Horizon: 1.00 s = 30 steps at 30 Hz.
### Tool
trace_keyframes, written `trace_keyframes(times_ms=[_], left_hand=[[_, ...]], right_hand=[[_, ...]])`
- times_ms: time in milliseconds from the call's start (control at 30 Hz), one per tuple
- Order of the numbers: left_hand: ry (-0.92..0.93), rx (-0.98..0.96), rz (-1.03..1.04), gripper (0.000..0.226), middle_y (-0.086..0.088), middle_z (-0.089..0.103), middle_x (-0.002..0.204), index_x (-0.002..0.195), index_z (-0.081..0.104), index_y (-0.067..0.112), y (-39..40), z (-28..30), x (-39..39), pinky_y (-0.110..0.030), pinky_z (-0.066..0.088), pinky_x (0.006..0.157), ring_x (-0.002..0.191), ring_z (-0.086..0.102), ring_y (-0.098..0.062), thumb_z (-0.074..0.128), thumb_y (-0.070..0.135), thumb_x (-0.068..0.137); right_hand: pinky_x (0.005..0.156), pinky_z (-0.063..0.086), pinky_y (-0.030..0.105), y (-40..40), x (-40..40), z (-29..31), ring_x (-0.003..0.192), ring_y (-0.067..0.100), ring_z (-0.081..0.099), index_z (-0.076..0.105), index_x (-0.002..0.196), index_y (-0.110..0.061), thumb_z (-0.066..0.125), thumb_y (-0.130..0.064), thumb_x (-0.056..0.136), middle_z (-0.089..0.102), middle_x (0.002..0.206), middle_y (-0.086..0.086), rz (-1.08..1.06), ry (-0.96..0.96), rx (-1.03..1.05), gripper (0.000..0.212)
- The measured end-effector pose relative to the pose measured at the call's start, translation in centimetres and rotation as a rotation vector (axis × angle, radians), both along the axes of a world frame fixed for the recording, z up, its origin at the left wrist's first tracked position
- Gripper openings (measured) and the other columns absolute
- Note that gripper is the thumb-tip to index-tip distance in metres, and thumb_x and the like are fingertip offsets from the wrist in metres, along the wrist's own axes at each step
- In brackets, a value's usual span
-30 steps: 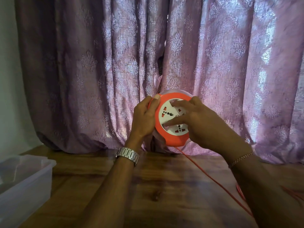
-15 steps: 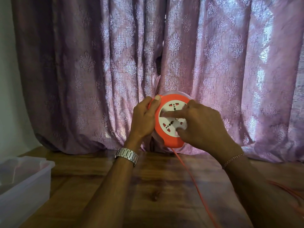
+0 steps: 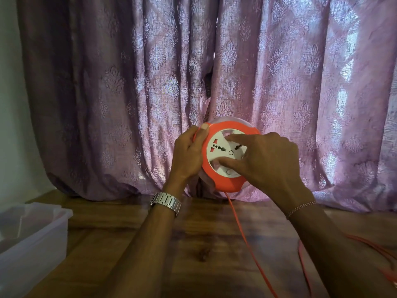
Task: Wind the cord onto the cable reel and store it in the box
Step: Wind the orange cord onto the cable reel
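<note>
Cable reel (image 3: 223, 179) rear hidden; cord (image 3: 242, 235) cut off

Mauve patterned curtain (image 3: 129, 93) across back, backlit, brighter at right. Pale wall (image 3: 10, 104) at left. Wooden table (image 3: 206, 244) below.

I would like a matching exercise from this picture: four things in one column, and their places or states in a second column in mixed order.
Things:
1. cable reel
2. cord
3. box
4. wristwatch

Places or states:
A. on the left wrist
B. at the table's left edge
C. held up between both hands
D. hanging from the reel down to the table

Pairs: 1-C, 2-D, 3-B, 4-A
</note>
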<state>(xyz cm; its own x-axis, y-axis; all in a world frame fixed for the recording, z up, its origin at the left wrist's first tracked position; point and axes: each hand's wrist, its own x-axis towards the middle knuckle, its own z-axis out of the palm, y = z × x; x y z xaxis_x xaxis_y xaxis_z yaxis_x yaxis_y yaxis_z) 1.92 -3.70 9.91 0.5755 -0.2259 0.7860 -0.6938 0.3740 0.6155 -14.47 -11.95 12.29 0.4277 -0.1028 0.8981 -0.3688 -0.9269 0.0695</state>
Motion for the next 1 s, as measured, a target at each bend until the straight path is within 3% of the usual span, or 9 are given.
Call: trace_keyframes(times_ms=[100, 200, 300, 400, 567, 667, 800, 867, 1000], left_hand=[[-0.020, -0.014, -0.005, 0.067, -0.011, 0.057, 0.069, 0.076, 0.051, 0.000, 0.0, 0.0, -0.3, -0.043, 0.044, 0.065, 0.068, 0.052, -0.020, 0.053, 0.066, 0.086], [-0.001, -0.026, -0.019, 0.066, -0.001, 0.056, 0.065, 0.076, 0.052, -0.001, 0.1, 0.0, -0.2, -0.038, 0.041, 0.065, 0.066, 0.050, -0.018, 0.054, 0.065, 0.085], [0.007, -0.019, -0.007, 0.061, 0.000, 0.055, 0.063, 0.072, 0.050, 0.005, 0.1, 0.0, -0.1, -0.040, 0.041, 0.064, 0.066, 0.050, -0.018, 0.055, 0.065, 0.086], [0.005, 0.005, 0.002, 0.059, -0.006, 0.056, 0.067, 0.070, 0.049, 0.009, 0.0, -0.1, -0.2, -0.051, 0.047, 0.066, 0.068, 0.053, -0.021, 0.054, 0.065, 0.087], [0.002, -0.001, 0.021, 0.062, -0.023, 0.062, 0.073, 0.076, 0.055, 0.004, 0.1, 0.1, -0.3, -0.058, 0.051, 0.072, 0.071, 0.056, -0.024, 0.054, 0.065, 0.089], [-0.007, 0.004, 0.047, 0.060, -0.028, 0.063, 0.079, 0.076, 0.054, 0.006, 0.0, 0.0, -0.3, -0.061, 0.052, 0.074, 0.071, 0.060, -0.030, 0.054, 0.065, 0.090], [-0.031, 0.023, 0.063, 0.060, -0.021, 0.065, 0.076, 0.076, 0.055, 0.006, -0.1, 0.0, -0.2, -0.060, 0.053, 0.075, 0.072, 0.063, -0.034, 0.052, 0.064, 0.091], [-0.033, 0.033, 0.057, 0.056, -0.010, 0.064, 0.071, 0.075, 0.055, 0.009, -0.1, 0.0, -0.3, -0.055, 0.052, 0.073, 0.069, 0.061, -0.027, 0.052, 0.062, 0.092], [-0.039, 0.033, 0.056, 0.048, 0.001, 0.052, 0.063, 0.067, 0.049, 0.019, -0.2, -0.1, -0.3, -0.040, 0.042, 0.064, 0.063, 0.047, -0.018, 0.052, 0.058, 0.094]], right_hand=[[0.056, 0.038, 0.025, -0.2, -0.5, 0.6, 0.075, 0.022, 0.064, 0.070, 0.092, -0.037, 0.069, -0.071, 0.061, 0.071, 0.080, -0.006, 0.076, -0.051, -0.057, 0.046], [0.061, 0.048, 0.035, -1.0, -0.8, 1.1, 0.100, 0.018, 0.049, 0.070, 0.090, -0.035, 0.073, -0.040, 0.077, 0.063, 0.110, -0.010, 0.217, 0.209, -0.130, 0.015], [0.081, 0.048, 0.037, -1.3, -0.9, 1.1, 0.114, 0.025, 0.039, 0.070, 0.102, -0.043, 0.065, -0.008, 0.080, 0.048, 0.139, -0.003, 0.263, 0.436, -0.129, 0.042], [0.079, 0.032, 0.029, -0.9, -0.8, 1.0, 0.117, 0.030, 0.037, 0.066, 0.112, -0.046, 0.060, 0.003, 0.076, 0.041, 0.145, 0.003, 0.214, 0.516, -0.146, 0.061], [0.072, 0.033, 0.027, -1.1, -0.6, 0.9, 0.106, 0.025, 0.043, 0.067, 0.104, -0.052, 0.056, -0.012, 0.077, 0.052, 0.131, 0.003, 0.202, 0.414, -0.204, 0.049], [0.069, 0.043, 0.032, -1.0, -0.6, 0.7, 0.109, 0.021, 0.043, 0.060, 0.109, -0.059, 0.058, -0.021, 0.078, 0.051, 0.125, 0.000, 0.159, 0.372, -0.168, 0.049], [0.069, 0.047, 0.036, -0.7, -0.6, 0.4, 0.105, 0.022, 0.055, 0.049, 0.116, -0.065, 0.062, -0.026, 0.073, 0.054, 0.110, -0.003, 0.105, 0.309, -0.106, 0.061], [0.069, 0.050, 0.037, -0.6, -0.5, 0.4, 0.097, 0.026, 0.060, 0.049, 0.116, -0.065, 0.064, -0.032, 0.070, 0.059, 0.108, -0.004, 0.083, 0.294, -0.069, 0.059], [0.071, 0.047, 0.034, -0.6, -0.2, 0.1, 0.094, 0.025, 0.062, 0.049, 0.118, -0.064, 0.068, -0.059, 0.061, 0.068, 0.100, -0.007, 0.081, 0.179, 0.034, 0.061]])
